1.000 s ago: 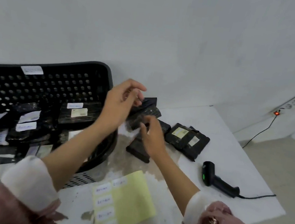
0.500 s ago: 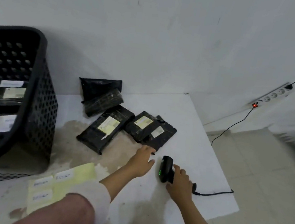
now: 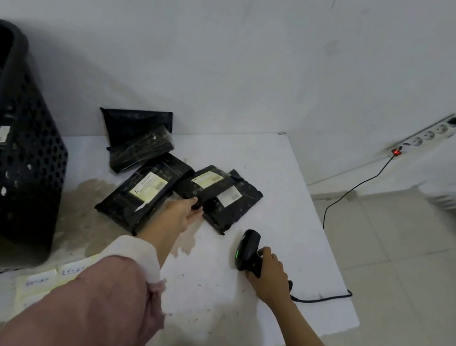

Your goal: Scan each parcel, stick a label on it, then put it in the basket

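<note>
Fingers, left: we find the left hand (image 3: 184, 214) gripping the near edge of a black parcel (image 3: 205, 183) bearing a pale label; fingertips curl round that edge, though blur leaves us unsure how far they wrap.
Fingers, right: we record the right hand (image 3: 270, 273) closed round the handle of the black scanner (image 3: 247, 250), which lies on the table (image 3: 291, 186) showing a green light.
Parcels: we count four more black parcels on the table, one (image 3: 141, 191) just left of the gripped one, one (image 3: 234, 202) under its right side, two (image 3: 139, 140) by the wall.
Basket: we note the black basket (image 3: 24, 162) at far left, labelled parcels inside.
Labels: we see a yellow label sheet (image 3: 47, 280) near the front edge, partly behind the left sleeve (image 3: 107, 301).
</note>
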